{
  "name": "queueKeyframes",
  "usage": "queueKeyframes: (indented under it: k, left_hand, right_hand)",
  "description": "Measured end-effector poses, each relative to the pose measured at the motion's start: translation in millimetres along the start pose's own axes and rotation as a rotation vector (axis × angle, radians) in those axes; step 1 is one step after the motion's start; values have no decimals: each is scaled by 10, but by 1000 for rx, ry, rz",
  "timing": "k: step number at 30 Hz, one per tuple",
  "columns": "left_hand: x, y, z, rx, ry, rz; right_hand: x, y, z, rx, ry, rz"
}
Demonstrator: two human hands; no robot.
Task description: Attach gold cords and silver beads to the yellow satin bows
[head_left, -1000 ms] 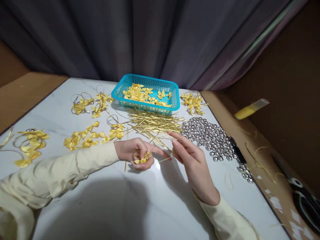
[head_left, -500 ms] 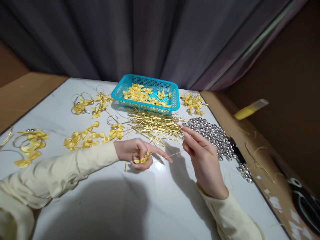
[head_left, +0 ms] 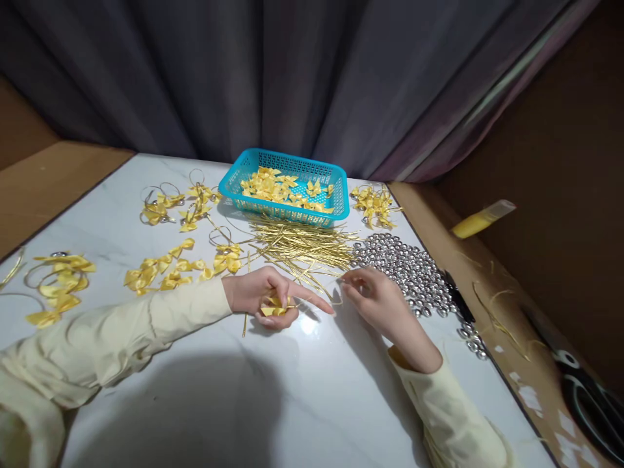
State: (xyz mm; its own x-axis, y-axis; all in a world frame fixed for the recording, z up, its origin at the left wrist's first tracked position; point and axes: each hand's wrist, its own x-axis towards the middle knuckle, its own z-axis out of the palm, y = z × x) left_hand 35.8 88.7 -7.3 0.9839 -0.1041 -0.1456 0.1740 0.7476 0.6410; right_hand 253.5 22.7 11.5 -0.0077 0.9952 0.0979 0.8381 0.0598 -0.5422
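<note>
My left hand [head_left: 266,294] rests on the white table [head_left: 195,390] and is closed around a small yellow ribbon bow [head_left: 273,309], its forefinger stretched out to the right. My right hand [head_left: 375,299] pinches the end of a thin gold cord [head_left: 336,300] that runs back toward the left hand. Just behind both hands lies a loose heap of gold cords [head_left: 302,244]. To the right of my right hand is a pile of silver bells [head_left: 409,270].
A turquoise basket [head_left: 287,211] holding yellow bows stands at the back. Finished yellow bows with loops [head_left: 166,208] lie at the left, more bows [head_left: 373,205] to the basket's right. Black scissors [head_left: 585,396] and a yellow tube [head_left: 480,221] lie on the brown surface at the right.
My right hand drew the gold cord out to the right, then came back down and left toward the cord heap. My left hand stayed in place with the bow.
</note>
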Motion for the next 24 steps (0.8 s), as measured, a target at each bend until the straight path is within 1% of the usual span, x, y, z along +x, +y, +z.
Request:
queueKeyframes:
  k: [2,3,4,6,8,10,13,17,24]
  left_hand:
    - [3,0,2,-7,17,-4]
    - [6,-4,-1,-13,26,-8]
    - [9,-9,-6,-21,28,-9]
    - [19,-23,-19,-30,25,-4]
    - [30,-36,-29,-18,29,9]
    - [40,-43,-30,1,34,14]
    - [49,-41,-18,9,27,8]
    - [47,-40,-8,18,23,-15]
    - [40,-56,-29,77,35,-46]
  right_hand:
    - [-31,-57,9,-15,162,-124]
    - [-51,-108,4,17,198,-198]
    - [-74,-169,-4,76,187,-276]
    - [-122,-303,-19,216,31,-427]
    - [-165,-413,-10,274,-106,-508]
    - [-194,-471,24,282,-171,-530]
    - [-213,-475,85,260,-172,-513]
    - [-217,-449,97,184,-98,-532]
    - [-226,-417,78,11,57,-650]
